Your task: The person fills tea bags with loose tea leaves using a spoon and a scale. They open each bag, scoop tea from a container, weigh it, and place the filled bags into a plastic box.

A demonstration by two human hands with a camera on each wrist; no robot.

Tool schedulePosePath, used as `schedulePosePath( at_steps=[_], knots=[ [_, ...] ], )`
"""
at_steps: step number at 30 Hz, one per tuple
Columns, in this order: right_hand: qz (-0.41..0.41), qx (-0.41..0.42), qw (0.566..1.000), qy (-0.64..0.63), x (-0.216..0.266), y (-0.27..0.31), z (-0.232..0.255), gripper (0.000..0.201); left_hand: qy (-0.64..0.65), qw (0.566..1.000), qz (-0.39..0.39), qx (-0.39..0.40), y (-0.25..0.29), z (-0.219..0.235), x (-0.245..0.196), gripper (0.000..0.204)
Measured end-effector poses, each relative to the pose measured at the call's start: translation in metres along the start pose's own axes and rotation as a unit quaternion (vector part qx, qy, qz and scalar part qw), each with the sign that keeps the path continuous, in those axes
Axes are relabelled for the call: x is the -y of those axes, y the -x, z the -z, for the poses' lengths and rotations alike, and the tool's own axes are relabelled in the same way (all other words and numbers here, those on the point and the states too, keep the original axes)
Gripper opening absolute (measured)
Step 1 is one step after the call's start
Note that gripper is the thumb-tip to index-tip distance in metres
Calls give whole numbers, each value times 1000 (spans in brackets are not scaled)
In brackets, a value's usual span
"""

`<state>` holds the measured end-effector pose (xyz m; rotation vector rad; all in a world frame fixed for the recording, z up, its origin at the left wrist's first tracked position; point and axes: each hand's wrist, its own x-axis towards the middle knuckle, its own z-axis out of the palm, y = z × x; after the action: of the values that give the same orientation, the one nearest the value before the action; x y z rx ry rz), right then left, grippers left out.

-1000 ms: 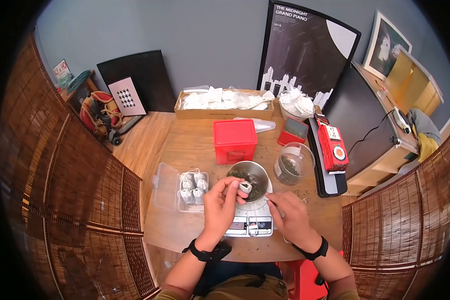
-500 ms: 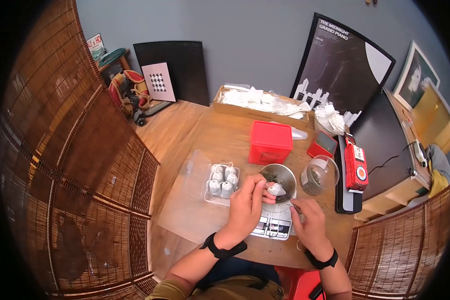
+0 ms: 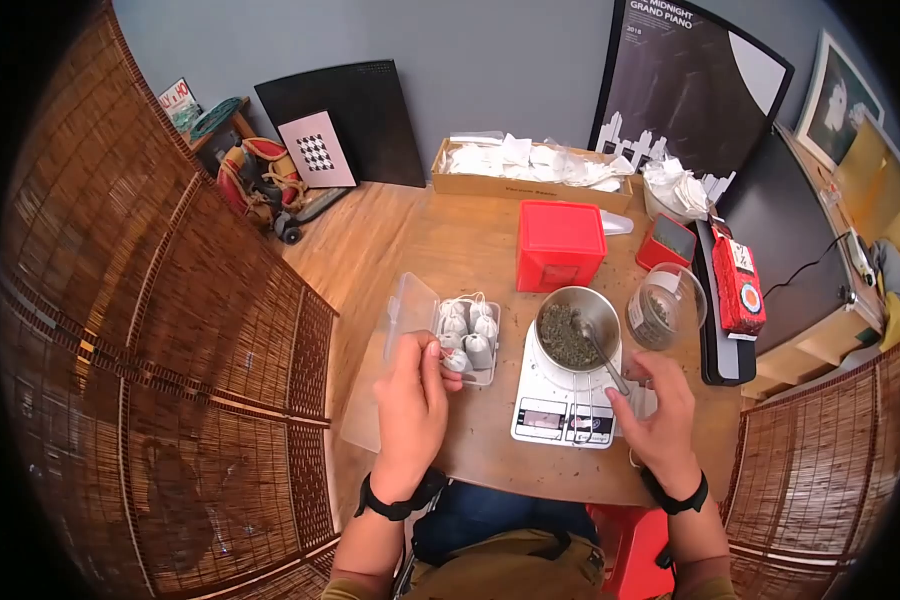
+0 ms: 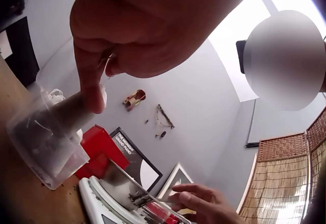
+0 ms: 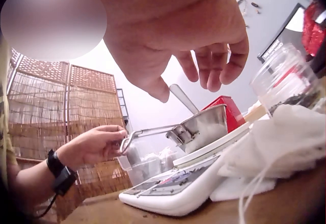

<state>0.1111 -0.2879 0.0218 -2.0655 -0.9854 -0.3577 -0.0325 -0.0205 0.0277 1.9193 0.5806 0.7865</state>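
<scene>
My left hand [image 3: 410, 405] pinches a small white drawstring bag [image 3: 457, 361] at the front left corner of a clear plastic box [image 3: 484, 376], which holds several filled bags. A metal pot [image 3: 611, 311] of dried leaves stands on a white scale [image 3: 522, 405], a spoon [image 3: 604, 352] leaning inside it. Just right of the spoon's handle, my right hand [image 3: 662, 422] hovers with relaxed, parted fingers and nothing in them. In the right wrist view, a gap shows between the right fingers and the spoon [image 5: 183, 99].
Behind the pot stands a red canister [image 3: 562, 245]. A clear jar [image 3: 667, 308], a small red tin [image 3: 667, 241] and a red packet [image 3: 738, 285] are at the right. White empty bags [image 5: 280, 137] lie beside the scale; a cardboard box [image 3: 530, 188] lines the back.
My left hand has carried the small bag from over the pot leftwards to the clear box. The spoon now rests in the pot, and my right hand has opened beside it. The head view has shifted.
</scene>
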Motion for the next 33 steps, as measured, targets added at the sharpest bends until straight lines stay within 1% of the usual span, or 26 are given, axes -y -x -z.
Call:
schedulePosePath(
  at_steps=[1,2,3,4,5,7,8,10,11,12,13,14,15,16,17,19,20,21,23,24,25,27,32,33],
  knots=[
    [-2,1,1000,2,1,2,3,51,-36,999,1,5,1,0,1,17],
    [-20,-8,1000,5,2,5,6,52,-34,999,1,7,0,-1,3,17],
    [-38,-18,999,8,3,7,9,52,-60,998,-5,12,0,-2,7,15],
    [-40,-18,999,11,3,10,12,52,-86,996,-11,17,-1,-4,11,13],
    [-46,-22,999,11,4,12,15,52,-84,996,-10,20,-1,-5,15,13],
    [-55,-27,998,14,2,19,20,52,-126,991,-42,27,-2,-6,21,11],
    [-70,-39,997,11,0,24,24,50,-124,991,-41,30,-2,-6,22,11],
    [-92,-51,994,14,-7,37,32,49,-160,983,-88,-7,0,-11,22,10],
    [-112,-66,991,-7,-13,42,34,45,-159,983,-88,-2,1,-13,19,10],
    [-131,-81,988,-29,-17,47,34,42,-153,984,-92,-14,3,-14,15,13],
    [-136,-83,987,-24,-20,51,34,42,-147,984,-97,-26,4,-16,12,17],
    [-165,-94,981,-41,-23,56,35,39,-141,985,-98,-18,5,-18,13,17],
    [-195,-107,973,-55,-27,62,39,35,-168,979,-112,-8,6,-16,16,19],
    [-206,-122,969,-64,-25,63,40,29,-193,973,-127,2,7,-16,20,21],
    [-211,-128,968,-52,-27,66,41,29,-216,967,-134,10,6,-15,23,16],
    [-236,-123,964,-20,-35,73,42,21,-238,965,-110,12,7,-18,24,11],
    [-253,-105,962,-10,-38,78,43,17,-234,965,-113,17,7,-20,24,11],
    [-256,-108,961,-7,-36,79,45,17,-255,961,-110,17,8,-21,25,8],
    [-295,-31,954,-29,-31,79,44,18,-275,955,-108,18,8,-21,25,7],
    [-255,-20,967,-9,-33,80,41,21,-291,950,-110,23,7,-20,25,9],
    [-255,-22,967,-8,-32,79,39,21,-306,945,-113,27,7,-21,25,11],
    [-223,4,975,15,-30,78,36,24,-304,945,-116,23,8,-22,22,13],
    [-234,-3,972,-2,-38,89,28,18,-308,942,-132,0,12,-22,12,21],
    [-248,-17,969,-4,-38,90,28,15,-285,950,-130,-6,13,-22,9,22]
  ],
)
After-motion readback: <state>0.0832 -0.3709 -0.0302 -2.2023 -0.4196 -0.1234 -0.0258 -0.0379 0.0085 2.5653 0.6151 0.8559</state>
